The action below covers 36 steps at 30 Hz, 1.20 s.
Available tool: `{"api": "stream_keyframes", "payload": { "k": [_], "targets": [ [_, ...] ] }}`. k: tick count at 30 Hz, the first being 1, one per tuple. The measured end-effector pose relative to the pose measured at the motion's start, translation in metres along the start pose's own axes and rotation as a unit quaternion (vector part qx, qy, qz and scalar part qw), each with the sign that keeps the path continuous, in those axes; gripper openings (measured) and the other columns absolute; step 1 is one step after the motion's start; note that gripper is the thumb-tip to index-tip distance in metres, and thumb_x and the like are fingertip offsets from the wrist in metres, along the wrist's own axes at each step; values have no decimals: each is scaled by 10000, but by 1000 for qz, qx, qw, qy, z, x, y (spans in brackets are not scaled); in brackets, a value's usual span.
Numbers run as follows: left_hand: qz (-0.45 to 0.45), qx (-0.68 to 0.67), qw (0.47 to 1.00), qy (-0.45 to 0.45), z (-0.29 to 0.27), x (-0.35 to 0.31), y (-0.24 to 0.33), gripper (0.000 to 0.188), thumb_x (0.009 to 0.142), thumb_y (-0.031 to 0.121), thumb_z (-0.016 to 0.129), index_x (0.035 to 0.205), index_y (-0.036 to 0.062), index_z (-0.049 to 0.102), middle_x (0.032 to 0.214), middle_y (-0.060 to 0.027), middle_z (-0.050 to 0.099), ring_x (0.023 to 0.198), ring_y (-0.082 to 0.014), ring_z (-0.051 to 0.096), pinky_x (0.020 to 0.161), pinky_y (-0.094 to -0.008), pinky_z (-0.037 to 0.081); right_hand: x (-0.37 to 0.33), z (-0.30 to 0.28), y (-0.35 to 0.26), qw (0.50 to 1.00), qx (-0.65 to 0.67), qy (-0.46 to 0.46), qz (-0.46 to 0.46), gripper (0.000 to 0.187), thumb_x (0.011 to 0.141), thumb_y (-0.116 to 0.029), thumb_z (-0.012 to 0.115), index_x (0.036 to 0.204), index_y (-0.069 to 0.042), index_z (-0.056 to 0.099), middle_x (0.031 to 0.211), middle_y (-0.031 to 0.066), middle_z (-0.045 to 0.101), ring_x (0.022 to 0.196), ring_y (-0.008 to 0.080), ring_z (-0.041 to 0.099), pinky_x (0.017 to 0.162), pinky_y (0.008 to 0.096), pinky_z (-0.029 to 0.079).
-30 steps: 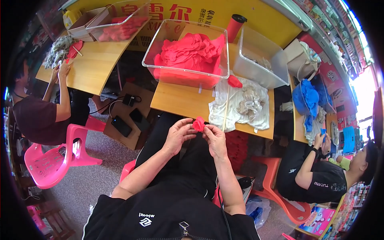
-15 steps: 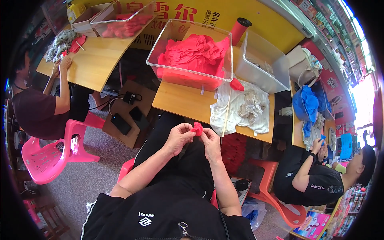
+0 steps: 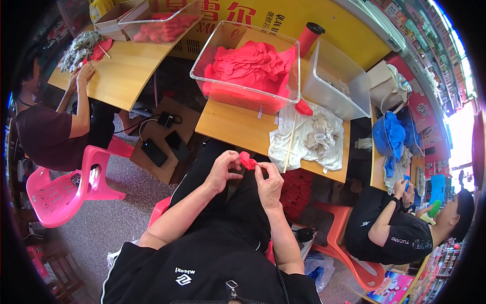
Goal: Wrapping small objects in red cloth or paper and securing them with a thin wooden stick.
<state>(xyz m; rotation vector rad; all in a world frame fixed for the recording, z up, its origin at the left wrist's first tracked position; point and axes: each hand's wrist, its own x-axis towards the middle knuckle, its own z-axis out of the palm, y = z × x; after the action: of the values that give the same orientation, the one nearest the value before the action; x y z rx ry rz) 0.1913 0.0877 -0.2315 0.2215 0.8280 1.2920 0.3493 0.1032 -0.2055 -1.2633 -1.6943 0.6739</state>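
Observation:
A small crumpled piece of red cloth (image 3: 247, 160) is held up over my lap, in front of the table's near edge. My left hand (image 3: 221, 171) has its curled fingertips at the cloth's left end, with the thumb lower down. At its lower right end, my right hand (image 3: 269, 185) pinches it between thumb and fingers. Beyond my hands, a clear plastic bin (image 3: 238, 85) stands on the table, heaped with thin red pieces (image 3: 253, 63). On a white cloth (image 3: 286, 142) to the right lie a thin pale stick (image 3: 290, 139), a greyish crumpled bundle (image 3: 322, 133) and a red scrap (image 3: 304, 107).
A second clear bin (image 3: 336, 93) and a red cylinder (image 3: 309, 39) stand at the back right. One co-worker (image 3: 53, 131) sits left by a pink chair (image 3: 55, 195); another (image 3: 390, 223) sits right on an orange chair (image 3: 336, 233). Phones and cables lie on a low board (image 3: 169, 121).
The red cloth has spread wider between my hands. My left thumb has dropped away from the fingers, and my right hand has moved slightly right and down. The view has shifted a little.

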Motion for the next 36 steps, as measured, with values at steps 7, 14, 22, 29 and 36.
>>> {"api": "stream_keyframes", "payload": {
  "k": [7, 14, 22, 29, 36],
  "targets": [
    [50, 191, 980, -3, 2, 4, -1, 207, 917, 248, 620, 980, 57, 666, 857, -8, 648, 743, -80, 606, 665, -222, 492, -1, -3, 1, 979, 113, -42, 164, 58, 879, -47, 613, 875, 9, 628, 692, 16, 623, 638, 100, 605, 617, 225, 474],
    [170, 143, 974, 41, 9, 7, -9, 143, 919, 142, 610, 906, 7, 655, 706, -15, 601, 602, -78, 565, 563, -213, 463, 0, -1, 18, 834, 467, -20, 294, 37, 896, -49, 608, 868, -25, 609, 716, 4, 579, 590, 74, 502, 550, 209, 413],
    [165, 146, 973, 76, -20, 6, -2, 72, 936, 114, 567, 932, 44, 580, 673, 13, 534, 566, -64, 507, 546, -203, 421, 69, -39, 69, 946, 262, 72, 176, 122, 902, -95, 619, 957, 14, 619, 744, -2, 582, 634, 60, 508, 595, 194, 405],
    [101, 208, 970, 79, -36, -1, -2, 78, 914, 129, 593, 922, 51, 593, 706, 18, 558, 597, -57, 524, 570, -197, 432, 202, -95, 87, 988, -64, 129, 55, 100, 861, -96, 616, 914, -11, 615, 817, 110, 671, 766, 201, 652, 678, 313, 495],
    [107, 233, 964, 67, -33, 5, 22, 67, 907, 107, 590, 922, 43, 602, 749, 18, 578, 643, -51, 538, 606, -199, 456, 267, -86, 122, 924, -363, 55, 108, 179, 821, -237, 631, 942, -109, 660, 865, 134, 694, 830, 325, 662, 759, 423, 508]
  ]
}}
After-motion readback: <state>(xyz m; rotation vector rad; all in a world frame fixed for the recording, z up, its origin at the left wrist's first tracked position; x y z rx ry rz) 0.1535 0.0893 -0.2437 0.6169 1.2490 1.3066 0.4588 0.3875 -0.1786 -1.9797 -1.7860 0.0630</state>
